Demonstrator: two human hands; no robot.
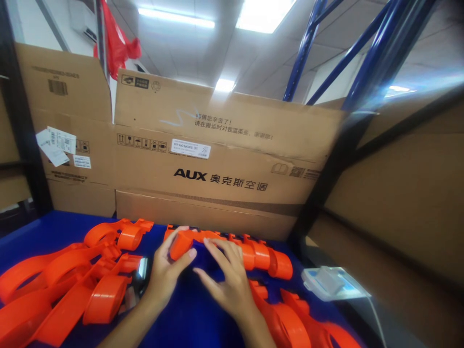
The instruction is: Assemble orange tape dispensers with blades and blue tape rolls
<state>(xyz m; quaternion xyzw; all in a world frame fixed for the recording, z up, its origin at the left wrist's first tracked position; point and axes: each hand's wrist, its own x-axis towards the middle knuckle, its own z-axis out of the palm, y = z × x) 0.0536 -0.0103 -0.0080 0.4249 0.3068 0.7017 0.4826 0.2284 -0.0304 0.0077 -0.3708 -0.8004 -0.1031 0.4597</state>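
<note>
My left hand (167,273) is closed around the rounded end of an orange plastic part (181,245), its thumb in front and its fingers behind. My right hand (228,273) is close beside it, with thumb and fingers apart. Its fingertips reach the right side of the held part, but whether they press on it I cannot tell. Behind the hands runs a row of similar orange parts (281,265) with ring-shaped ends. Part of the held piece is hidden by my fingers and overlaps that row.
Several orange parts (105,299) with curved bands lie on the blue table surface (174,324) at left. More orange parts (293,324) lie at front right. A dark object with a shiny face (142,270) sits by my left wrist. A white box with a cable (331,282) is at right. Cardboard (232,154) walls the back.
</note>
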